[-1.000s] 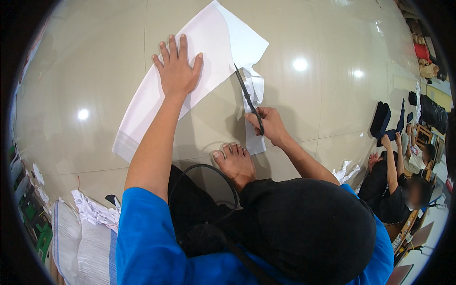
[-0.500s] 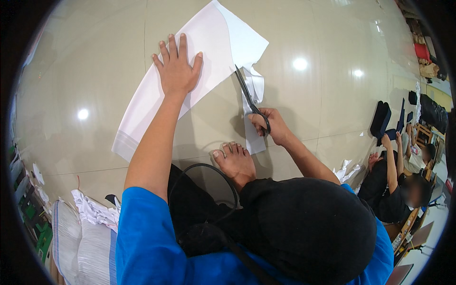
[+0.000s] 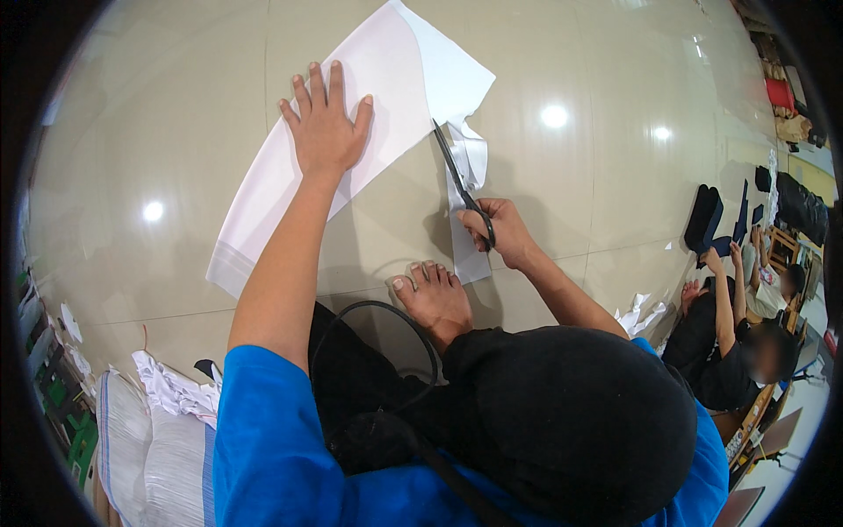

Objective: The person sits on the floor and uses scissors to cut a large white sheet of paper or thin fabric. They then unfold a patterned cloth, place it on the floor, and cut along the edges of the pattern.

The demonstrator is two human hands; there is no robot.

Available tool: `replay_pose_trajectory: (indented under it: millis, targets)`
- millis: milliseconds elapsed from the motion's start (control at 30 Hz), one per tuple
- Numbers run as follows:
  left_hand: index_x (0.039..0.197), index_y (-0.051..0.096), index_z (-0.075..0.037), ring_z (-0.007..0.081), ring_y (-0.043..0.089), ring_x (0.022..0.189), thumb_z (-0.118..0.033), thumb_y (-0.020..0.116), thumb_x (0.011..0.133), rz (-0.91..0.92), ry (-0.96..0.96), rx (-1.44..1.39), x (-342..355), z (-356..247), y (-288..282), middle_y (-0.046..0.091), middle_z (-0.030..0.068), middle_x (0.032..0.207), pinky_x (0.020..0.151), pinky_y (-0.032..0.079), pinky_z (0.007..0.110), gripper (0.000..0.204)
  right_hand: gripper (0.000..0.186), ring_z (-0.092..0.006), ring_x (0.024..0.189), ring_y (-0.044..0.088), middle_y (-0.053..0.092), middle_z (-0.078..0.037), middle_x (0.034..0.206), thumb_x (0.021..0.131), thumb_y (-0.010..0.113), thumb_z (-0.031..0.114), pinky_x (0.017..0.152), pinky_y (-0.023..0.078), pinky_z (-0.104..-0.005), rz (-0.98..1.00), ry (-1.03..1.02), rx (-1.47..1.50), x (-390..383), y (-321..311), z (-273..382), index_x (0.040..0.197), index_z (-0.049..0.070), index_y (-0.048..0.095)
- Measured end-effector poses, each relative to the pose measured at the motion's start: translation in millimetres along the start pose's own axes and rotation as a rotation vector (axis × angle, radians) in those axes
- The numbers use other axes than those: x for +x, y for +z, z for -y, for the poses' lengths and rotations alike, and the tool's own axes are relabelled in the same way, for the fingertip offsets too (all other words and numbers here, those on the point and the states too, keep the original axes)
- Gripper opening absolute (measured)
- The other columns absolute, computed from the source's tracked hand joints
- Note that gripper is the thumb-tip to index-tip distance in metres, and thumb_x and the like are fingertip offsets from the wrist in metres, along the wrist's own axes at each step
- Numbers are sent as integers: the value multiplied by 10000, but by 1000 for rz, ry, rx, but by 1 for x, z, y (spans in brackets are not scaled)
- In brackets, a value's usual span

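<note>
- My left hand (image 3: 325,132) lies flat and open on the white cloth (image 3: 386,101), palm down with fingers spread, pressing and gripping nothing.
- My right hand (image 3: 499,230) is closed around the looped handles of the black scissors (image 3: 457,180); the long, slim blades look nearly together, tips at the cloth's right-hand side.
- The cloth is smooth and matt, a long panel laid slantwise on the glossy beige floor (image 3: 536,53). It lies over the upright tile seam (image 3: 267,53), and its lower-left corner comes close to the crosswise tile seam (image 3: 587,256).
- Most of its face has a faint pinkish tint, ending in a curved line; beyond that, brighter white fabric runs to a pointed corner.
- A straight, banded border finishes its lower-left end.
- A narrow white strip (image 3: 469,255), rumpled above and flatter below, lies beside and under the scissors, its lower end about at the crosswise seam.
- My bare foot (image 3: 439,303) rests on the floor just beside that end.
- At the floor's lower-left edge, crumpled white fabric (image 3: 180,386) lies against plump, wrinkled white sacks (image 3: 171,457).
- By the floor's right edge, a co-worker's hand (image 3: 709,257) touches dark folded pieces (image 3: 704,220).
</note>
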State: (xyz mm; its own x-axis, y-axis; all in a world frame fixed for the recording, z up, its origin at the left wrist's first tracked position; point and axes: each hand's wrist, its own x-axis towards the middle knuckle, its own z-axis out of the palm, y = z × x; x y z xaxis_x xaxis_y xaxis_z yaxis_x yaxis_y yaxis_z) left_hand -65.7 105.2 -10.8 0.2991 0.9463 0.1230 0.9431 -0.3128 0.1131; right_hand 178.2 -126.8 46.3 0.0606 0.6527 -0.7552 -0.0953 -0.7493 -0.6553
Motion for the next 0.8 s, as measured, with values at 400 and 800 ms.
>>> replay_pose_trajectory:
  millis: [400,800]
  targets:
    - [1768,273,-198,443,172,1683,-645,432,1104,6,-4,-8,0,-2,-2,251,165,1822,1335,118,695,816,296,-79,521,554,611,9,648,985,804,292,496,421,-267,-46,0,-45,0,5,4,869,41,695]
    - [1763,282,-176,427,147,1692,-635,428,1097,16,-9,-6,1,-3,-4,240,159,1826,1345,94,680,822,294,-81,538,553,608,5,669,975,811,292,481,424,-274,-28,-13,-8,-1,3,-3,882,31,712]
